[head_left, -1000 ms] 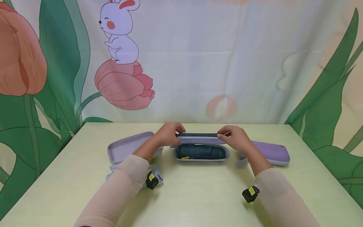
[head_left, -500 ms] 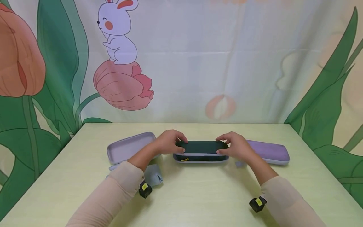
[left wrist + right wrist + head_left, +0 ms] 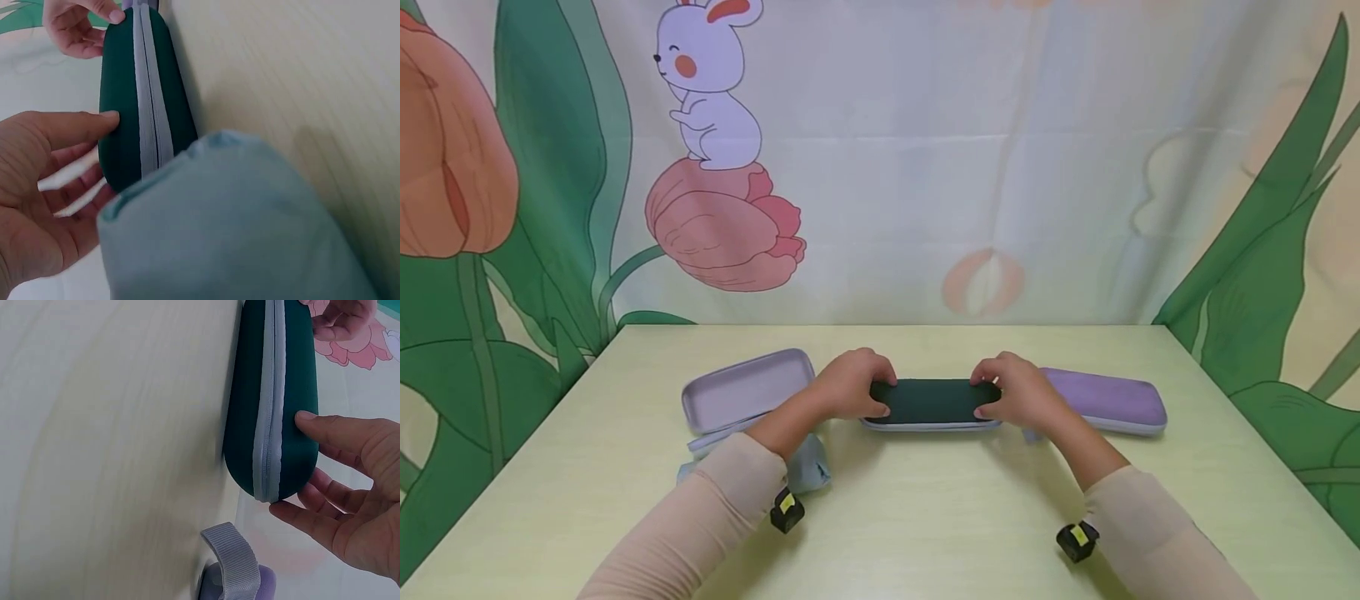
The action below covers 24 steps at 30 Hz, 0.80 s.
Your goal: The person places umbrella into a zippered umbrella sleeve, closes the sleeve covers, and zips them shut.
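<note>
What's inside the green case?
The green case has its lid down, so its inside can't be seen. Only the outside shows, the left hand and right hand gripping its ends.

The green case looks matt and smooth, like fabric over a firm shell; its zip is bordered by flat cloth tape; to the case's right, the purple case also looks matt, with a ribbed webbing strap; to its left, the bundle seems thin cloth (blurred up close); beneath, the table is smooth, faintly wood-grained; behind, the curtain is creased cloth.
</note>
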Each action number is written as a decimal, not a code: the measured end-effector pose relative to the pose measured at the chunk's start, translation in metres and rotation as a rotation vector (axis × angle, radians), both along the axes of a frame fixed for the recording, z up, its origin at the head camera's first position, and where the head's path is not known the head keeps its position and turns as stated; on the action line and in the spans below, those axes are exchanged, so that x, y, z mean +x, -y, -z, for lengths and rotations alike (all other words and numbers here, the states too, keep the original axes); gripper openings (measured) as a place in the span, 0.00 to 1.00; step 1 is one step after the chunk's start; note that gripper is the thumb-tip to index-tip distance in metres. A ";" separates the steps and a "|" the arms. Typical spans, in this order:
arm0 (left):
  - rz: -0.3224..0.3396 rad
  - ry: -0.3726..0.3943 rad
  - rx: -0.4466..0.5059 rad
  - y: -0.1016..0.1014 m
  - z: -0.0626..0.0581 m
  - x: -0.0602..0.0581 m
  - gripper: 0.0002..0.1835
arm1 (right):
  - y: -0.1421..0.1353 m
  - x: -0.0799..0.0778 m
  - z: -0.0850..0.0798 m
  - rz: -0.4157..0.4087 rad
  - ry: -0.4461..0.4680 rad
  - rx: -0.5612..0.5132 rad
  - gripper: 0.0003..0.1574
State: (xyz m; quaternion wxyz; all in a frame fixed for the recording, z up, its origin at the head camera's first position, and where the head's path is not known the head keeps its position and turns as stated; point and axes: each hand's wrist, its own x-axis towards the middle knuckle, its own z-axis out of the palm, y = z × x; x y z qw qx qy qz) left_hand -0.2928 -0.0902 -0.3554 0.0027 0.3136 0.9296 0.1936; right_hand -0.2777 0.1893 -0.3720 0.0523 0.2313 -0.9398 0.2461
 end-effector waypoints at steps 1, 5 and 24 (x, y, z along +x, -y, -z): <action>-0.039 0.023 0.014 0.000 0.000 0.000 0.16 | 0.000 0.000 0.000 0.002 0.000 0.005 0.22; -0.273 0.167 0.131 0.000 0.000 0.003 0.17 | 0.002 0.003 0.000 0.008 0.008 0.017 0.23; -0.496 0.622 0.433 -0.010 0.021 0.003 0.34 | -0.008 0.009 -0.001 -0.039 0.022 -0.048 0.24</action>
